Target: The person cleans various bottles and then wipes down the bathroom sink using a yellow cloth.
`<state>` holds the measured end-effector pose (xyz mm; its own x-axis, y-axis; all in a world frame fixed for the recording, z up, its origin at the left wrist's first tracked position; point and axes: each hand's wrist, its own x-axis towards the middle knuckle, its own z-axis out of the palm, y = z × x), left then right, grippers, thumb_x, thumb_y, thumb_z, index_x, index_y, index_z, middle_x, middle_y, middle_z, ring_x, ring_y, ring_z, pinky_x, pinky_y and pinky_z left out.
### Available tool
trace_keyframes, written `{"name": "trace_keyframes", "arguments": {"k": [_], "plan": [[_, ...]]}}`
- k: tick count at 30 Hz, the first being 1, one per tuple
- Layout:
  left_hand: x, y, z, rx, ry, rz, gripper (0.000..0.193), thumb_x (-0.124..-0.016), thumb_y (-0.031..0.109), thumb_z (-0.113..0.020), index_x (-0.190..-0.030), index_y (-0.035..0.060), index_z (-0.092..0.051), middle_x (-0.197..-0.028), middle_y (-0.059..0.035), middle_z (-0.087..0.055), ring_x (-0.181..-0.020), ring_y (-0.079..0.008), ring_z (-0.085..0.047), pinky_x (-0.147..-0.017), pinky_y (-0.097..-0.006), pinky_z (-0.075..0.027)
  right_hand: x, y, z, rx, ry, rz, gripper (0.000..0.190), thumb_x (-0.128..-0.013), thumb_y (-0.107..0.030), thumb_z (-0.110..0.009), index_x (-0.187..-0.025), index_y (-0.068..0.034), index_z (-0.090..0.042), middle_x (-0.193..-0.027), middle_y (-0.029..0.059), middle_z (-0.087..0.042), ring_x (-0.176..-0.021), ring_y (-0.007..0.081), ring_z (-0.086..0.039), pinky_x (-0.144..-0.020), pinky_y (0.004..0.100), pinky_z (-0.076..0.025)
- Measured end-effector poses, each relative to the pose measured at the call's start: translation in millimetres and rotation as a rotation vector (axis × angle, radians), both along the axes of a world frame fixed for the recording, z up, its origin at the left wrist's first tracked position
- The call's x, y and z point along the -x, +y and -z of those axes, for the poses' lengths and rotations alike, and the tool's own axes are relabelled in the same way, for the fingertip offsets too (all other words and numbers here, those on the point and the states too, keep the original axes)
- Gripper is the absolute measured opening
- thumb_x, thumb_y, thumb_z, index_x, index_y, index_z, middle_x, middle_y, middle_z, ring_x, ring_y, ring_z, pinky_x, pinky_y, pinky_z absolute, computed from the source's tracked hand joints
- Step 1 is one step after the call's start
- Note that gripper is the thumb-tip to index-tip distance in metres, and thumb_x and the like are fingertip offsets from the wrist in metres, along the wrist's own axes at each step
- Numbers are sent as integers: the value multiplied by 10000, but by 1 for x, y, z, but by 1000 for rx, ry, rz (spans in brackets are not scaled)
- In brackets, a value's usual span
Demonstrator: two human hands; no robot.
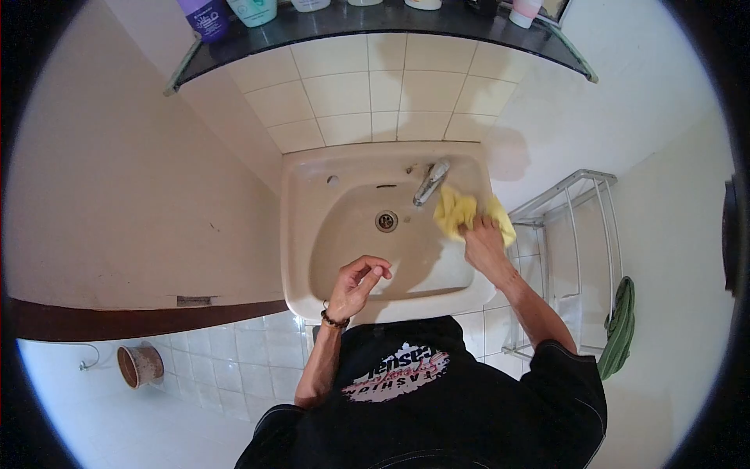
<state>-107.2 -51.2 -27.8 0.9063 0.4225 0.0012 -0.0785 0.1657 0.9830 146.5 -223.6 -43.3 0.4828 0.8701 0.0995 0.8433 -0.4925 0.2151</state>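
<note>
A yellow cloth (456, 211) is bunched under my right hand (485, 240), which grips it on the right rim of a beige washbasin (296, 234). The cloth looks slightly blurred and spreads out on both sides of my fingers. Just left of it stands a chrome tap (432, 183) with pale marks on its surface. My left hand (358, 284) hovers above the front part of the basin, loosely curled and holding nothing. A dark beaded bracelet circles that wrist. The metal drain (386, 221) shows in the bowl, with no water standing around it.
Several bottles and tubes, including a purple bottle (205, 17), line a dark shelf (351, 29) above the basin. To the right is a metal towel rack (577, 234) with a green towel (618, 334) hanging on it. A brown bucket-like container (139, 366) sits at lower left.
</note>
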Motion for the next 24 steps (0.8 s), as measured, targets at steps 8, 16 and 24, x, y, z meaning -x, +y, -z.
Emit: {"name": "trace_keyframes", "arguments": {"k": [8,16,24], "plan": [[17,13,-14,-257,51,-162,165,-918,135,-541,-929,2,-639,-797,-76,-659,-774,-136,-619,-736,-276,-478,-62,-3,-85,-666,356,174,404,-707,-6,-531,-1049,-164,-678,-906,140,-603,-907,331,-570,-770,393,-471],[-5,8,-40,-372,-54,117,155,-917,134,-548,-926,9,-640,-812,-71,-649,-782,-139,-606,-737,-282,-466,-120,46,-4,-587,219,-132,599,-697,91,-468,-1214,-191,-577,-1249,193,-498,-1076,354,-541,-921,368,-455],[13,7,-16,-306,-10,273,126,-908,101,-556,-937,12,-640,-827,-83,-647,-790,-161,-611,-699,-284,-477,-72,12,10,-277,486,150,612,-693,93,-437,-1188,-226,-606,-1200,230,-497,-1054,362,-539,-882,409,-472]]}}
